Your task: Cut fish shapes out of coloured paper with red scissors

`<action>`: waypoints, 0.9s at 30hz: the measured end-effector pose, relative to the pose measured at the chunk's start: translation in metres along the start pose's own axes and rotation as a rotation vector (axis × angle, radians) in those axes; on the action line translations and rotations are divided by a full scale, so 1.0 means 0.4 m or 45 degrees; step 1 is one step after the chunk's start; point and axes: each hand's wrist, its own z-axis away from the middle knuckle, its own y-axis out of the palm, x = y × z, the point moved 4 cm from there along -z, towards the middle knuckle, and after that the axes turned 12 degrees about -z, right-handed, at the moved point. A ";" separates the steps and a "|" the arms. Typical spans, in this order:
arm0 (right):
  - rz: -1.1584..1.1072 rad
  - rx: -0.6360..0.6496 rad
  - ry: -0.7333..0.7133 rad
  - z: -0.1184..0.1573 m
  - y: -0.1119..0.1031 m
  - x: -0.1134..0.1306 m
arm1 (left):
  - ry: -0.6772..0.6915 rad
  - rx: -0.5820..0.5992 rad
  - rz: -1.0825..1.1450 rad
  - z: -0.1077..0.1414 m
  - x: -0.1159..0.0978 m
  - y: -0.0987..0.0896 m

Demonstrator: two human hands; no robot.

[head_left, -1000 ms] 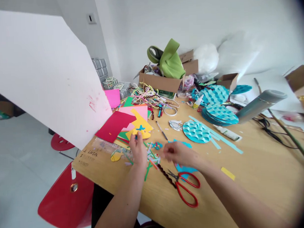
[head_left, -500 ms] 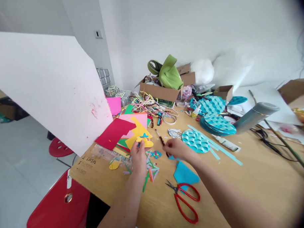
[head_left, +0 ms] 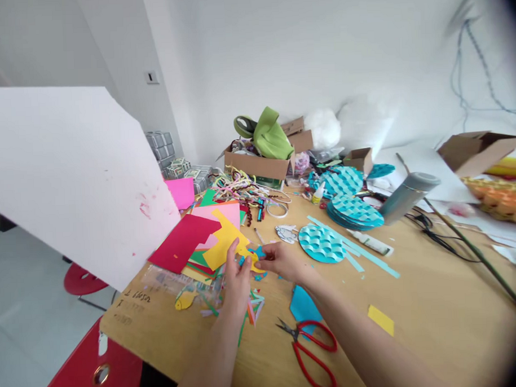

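Observation:
My left hand (head_left: 238, 276) holds a small yellow paper cutout (head_left: 255, 262) with blue pieces on it, above the table. The fingers of my right hand (head_left: 281, 261) are pinched at the cutout's right side, close to a blue piece (head_left: 258, 251). Red-handled scissors (head_left: 313, 341) lie in front of my right hand, partly over a blue paper sheet (head_left: 303, 305). A yellow paper fish (head_left: 185, 300) rests to the left. Behind my hands are yellow paper (head_left: 224, 240) and red paper (head_left: 183, 241).
Blue woven paper discs (head_left: 322, 242) and light blue strips (head_left: 381, 263) lie right of my hands. A grey bottle (head_left: 409, 196) stands farther right. A cardboard box (head_left: 257, 164) sits at the back, and a large white board (head_left: 75, 177) rises on the left.
My right hand has moved left to the yellow cutout and no longer holds the dark, thin stick-like item. The view has shifted, showing a yellow paper piece at right.

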 end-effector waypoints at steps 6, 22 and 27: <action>-0.086 -0.203 -0.094 0.047 -0.006 0.010 | -0.187 0.425 0.099 0.016 0.020 0.050; -0.535 -0.696 -0.025 0.249 -0.128 -0.032 | -0.040 0.156 0.069 0.032 -0.066 -0.001; -0.555 -0.737 0.049 0.368 -0.154 -0.041 | 0.016 0.120 -0.043 0.060 -0.098 -0.069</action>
